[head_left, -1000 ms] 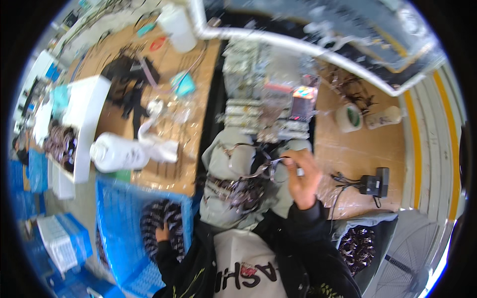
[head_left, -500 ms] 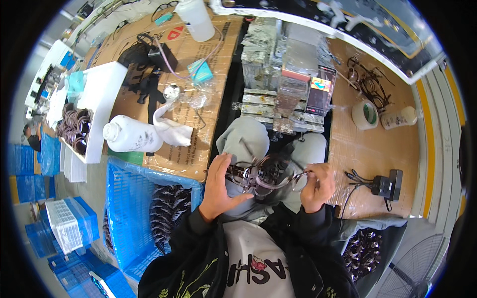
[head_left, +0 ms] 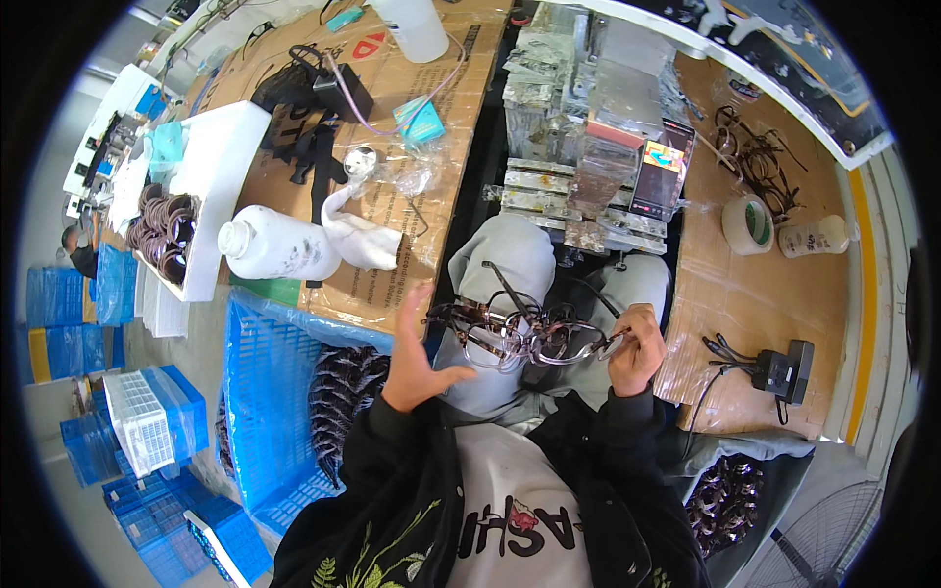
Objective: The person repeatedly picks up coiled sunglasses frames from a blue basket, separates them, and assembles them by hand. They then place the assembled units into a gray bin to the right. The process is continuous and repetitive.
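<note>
Over my lap, a small bunch of dark, shiny eyeglass frames (head_left: 534,338) hangs level with temple arms sticking up and out. My right hand (head_left: 637,348) pinches the bunch at its right end, fingers curled around the frame edge. On the other side, my left hand (head_left: 416,355) is spread, thumb pointing toward the frames and fingers upright beside their left end. Whether the left fingers touch the frames is hard to tell. How many frames overlap here cannot be made out.
Left, a cardboard-covered table holds a white bottle (head_left: 279,243), a cloth (head_left: 363,238) and a white box (head_left: 221,162) of dark rims. Below sits a blue basket (head_left: 265,392) of frames. Right, another table carries tape (head_left: 747,225), loose frames (head_left: 760,162) and an adapter (head_left: 782,372). A phone (head_left: 659,179) stands ahead.
The eyeglass frames have turned and spread out more level across my lap. My left thumb has drawn away from them, while my right hand keeps its pinch. The whole view has shifted slightly.
</note>
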{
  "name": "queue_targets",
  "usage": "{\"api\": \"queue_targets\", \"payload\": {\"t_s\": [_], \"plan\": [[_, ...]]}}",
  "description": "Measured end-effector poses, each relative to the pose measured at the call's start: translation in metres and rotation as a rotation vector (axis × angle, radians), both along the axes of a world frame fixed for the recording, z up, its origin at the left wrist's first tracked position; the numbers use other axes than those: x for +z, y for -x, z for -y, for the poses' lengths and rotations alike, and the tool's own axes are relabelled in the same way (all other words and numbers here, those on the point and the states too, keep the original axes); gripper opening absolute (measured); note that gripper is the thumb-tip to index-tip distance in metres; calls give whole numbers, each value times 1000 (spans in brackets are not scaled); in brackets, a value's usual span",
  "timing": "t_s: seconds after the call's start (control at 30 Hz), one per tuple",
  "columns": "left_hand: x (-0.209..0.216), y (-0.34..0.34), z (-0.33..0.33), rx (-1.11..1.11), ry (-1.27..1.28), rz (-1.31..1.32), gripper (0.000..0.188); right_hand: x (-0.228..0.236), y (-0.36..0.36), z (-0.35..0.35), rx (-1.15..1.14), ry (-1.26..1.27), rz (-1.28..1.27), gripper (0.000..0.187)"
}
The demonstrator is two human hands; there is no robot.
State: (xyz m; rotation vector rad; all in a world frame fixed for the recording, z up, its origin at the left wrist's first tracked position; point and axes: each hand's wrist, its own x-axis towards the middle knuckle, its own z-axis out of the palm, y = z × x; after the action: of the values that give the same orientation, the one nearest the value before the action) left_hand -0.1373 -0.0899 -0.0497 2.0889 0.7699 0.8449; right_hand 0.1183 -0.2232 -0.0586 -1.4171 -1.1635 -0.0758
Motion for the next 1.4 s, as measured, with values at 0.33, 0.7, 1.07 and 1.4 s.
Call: {"api": "queue_targets", "payload": {"t_s": [0.33, 0.7, 1.07, 1.4], "plan": [[12, 15, -2, -20, -111, -279, 75, -5, 16, -18, 264, 374, -85, 23], [14, -29, -22, -248, 225, -178, 106, -38, 26, -14, 547, 426, -866, 57], [-1, 14, -23, -18, 339, -140, 94, -51, 34, -17, 564, 479, -1488, 59], [30, -2, -15, -242, 78, -285, 95, -22, 36, -10, 454, 634, -1330, 56]]}}
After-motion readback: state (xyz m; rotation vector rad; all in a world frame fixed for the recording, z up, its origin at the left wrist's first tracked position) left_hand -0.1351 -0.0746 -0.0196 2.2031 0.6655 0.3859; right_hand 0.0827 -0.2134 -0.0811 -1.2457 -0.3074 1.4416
